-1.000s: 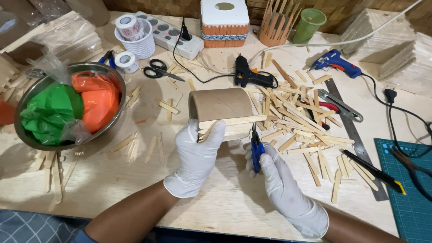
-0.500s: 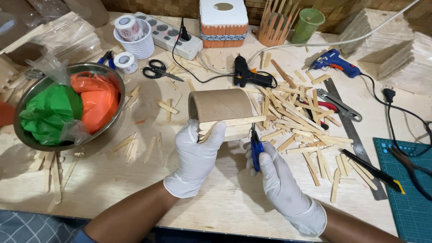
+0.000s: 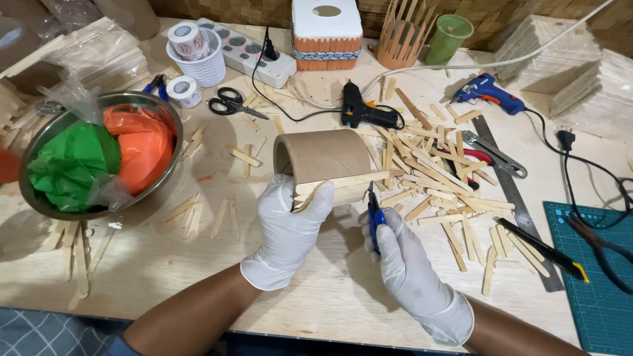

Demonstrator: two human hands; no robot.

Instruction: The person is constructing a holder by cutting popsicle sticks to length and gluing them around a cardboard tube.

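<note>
Left hand: my gloved left hand (image 3: 288,227) grips the near end of the tube (image 3: 322,158), fingers curled over the sticks (image 3: 336,186) laid along its lower side, pressing them to the cardboard.
Right hand: my gloved right hand (image 3: 402,260) is closed round the blue handles of the pliers (image 3: 374,214), tips pointing up at the free end of those sticks.
Tube: it lies on its side near the middle of the worktop (image 3: 165,264), open end facing left.
Stick pile: loose sticks (image 3: 442,178) are strewn just right of the tube, reaching toward the right edge.
Bowl: a steel bowl (image 3: 39,142) with green and orange bags sits by the left edge.
Far edge: scissors (image 3: 232,104), a black glue gun (image 3: 362,112) and a blue glue gun (image 3: 486,92) lie toward the back, well apart from my hands.
Right edge: a ruler (image 3: 517,204) runs beside a green mat (image 3: 593,264) at the near right corner.
</note>
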